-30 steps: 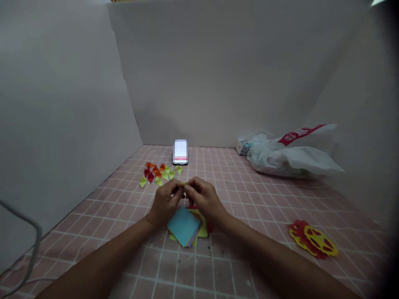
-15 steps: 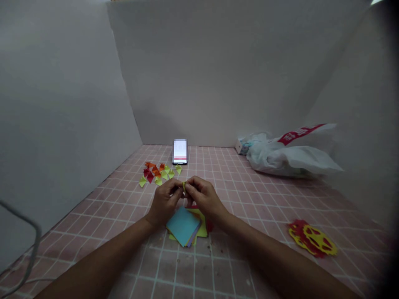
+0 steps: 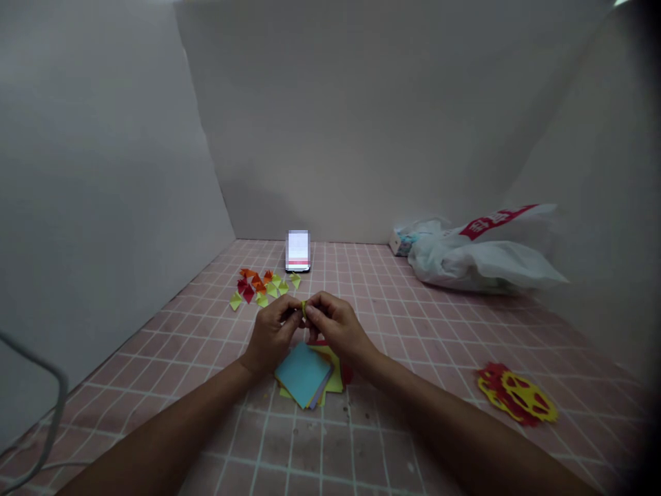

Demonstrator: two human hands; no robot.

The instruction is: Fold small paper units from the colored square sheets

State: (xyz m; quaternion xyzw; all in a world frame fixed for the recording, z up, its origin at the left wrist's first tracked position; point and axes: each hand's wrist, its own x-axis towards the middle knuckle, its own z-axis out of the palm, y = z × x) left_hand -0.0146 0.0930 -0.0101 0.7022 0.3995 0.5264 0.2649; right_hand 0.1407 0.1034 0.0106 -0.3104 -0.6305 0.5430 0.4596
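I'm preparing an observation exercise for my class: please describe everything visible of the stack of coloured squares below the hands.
The stack looks like thin paper squares, piled loosely at differing angles. A light-blue sheet lies flat on top, one corner toward the wearer; yellow, purple and red show past its edges. It rests on the pink, white-lined surface, nearer the wearer than the left hand and right hand. Whether either hand touches it cannot be told.
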